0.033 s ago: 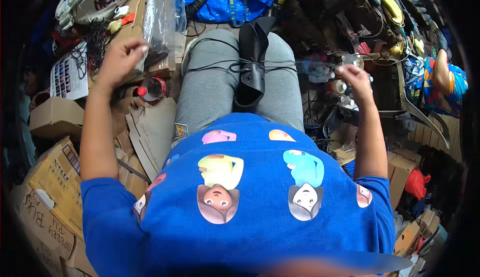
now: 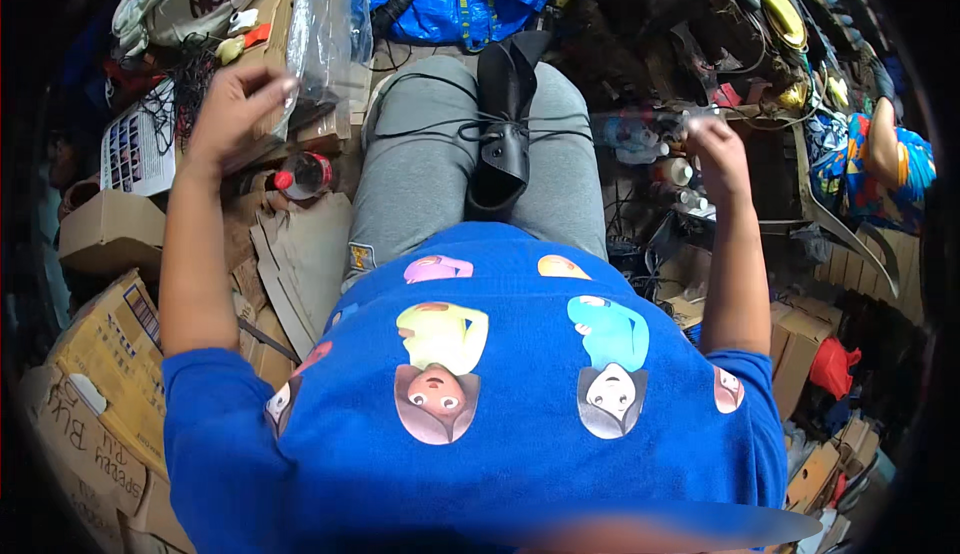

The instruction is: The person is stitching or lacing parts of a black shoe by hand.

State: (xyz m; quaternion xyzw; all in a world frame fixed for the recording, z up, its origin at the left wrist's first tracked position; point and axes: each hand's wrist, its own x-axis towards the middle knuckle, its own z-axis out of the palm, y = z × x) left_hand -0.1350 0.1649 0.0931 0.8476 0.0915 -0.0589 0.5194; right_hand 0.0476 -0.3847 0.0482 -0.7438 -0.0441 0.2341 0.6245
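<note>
A black leather shoe upper [image 2: 503, 159] lies lengthwise between my grey-trousered thighs, its toe end farther away. Black cord [image 2: 425, 124] is threaded or tied at it and stretches in strands across both thighs. Out to the left of the knees, my left hand [image 2: 240, 109] is raised with thumb and index finger pinched together; whatever they hold is too small to see. My right hand [image 2: 718, 149] is up at the right, fingers curled together and slightly blurred. A faint thin line shows between the right knee and that hand. Both hands are apart from the shoe upper.
A red-capped bottle [image 2: 303, 176] and cardboard pieces [image 2: 300, 269] lie left of my legs. Several clear bottles [image 2: 680, 174] stand at the right. Beyond my knees is a blue bag [image 2: 475, 4]. At the far right another person's arm [image 2: 884, 149] shows.
My right hand has moved slightly to the right and its fingers are more curled. My left hand has shifted a little left. The shoe upper stays in place between my thighs.
</note>
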